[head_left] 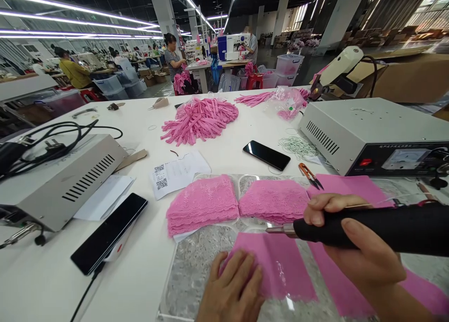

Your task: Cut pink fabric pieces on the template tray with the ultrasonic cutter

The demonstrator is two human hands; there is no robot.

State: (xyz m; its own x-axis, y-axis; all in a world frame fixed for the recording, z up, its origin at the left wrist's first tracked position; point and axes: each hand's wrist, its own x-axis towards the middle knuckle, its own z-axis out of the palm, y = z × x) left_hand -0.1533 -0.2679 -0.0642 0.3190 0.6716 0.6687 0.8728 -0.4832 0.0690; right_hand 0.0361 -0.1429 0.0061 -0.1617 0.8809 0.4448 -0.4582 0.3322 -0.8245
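Note:
My left hand [231, 287] rests with its fingers spread on the left part of a pink fabric piece [280, 270]. That piece lies on a shiny grey marbled sheet [196, 266]. In my right hand [365, 252] is a thick black handpiece with a metal tip [382, 228], fingers wrapped round it. The tip points left, over the upper edge of the fabric piece. Behind it are two stacks of pink lace pieces, a left stack [203, 202] and a right stack [275, 198]. More pink fabric [351, 188] lies beyond and under my right hand.
Orange thread snips [310, 176] and a phone [266, 154] lie beyond the stacks. A grey control box [379, 125] stands at right, another grey box [63, 177] at left near a second phone [108, 233]. A heap of pink straps [203, 118] sits farther back.

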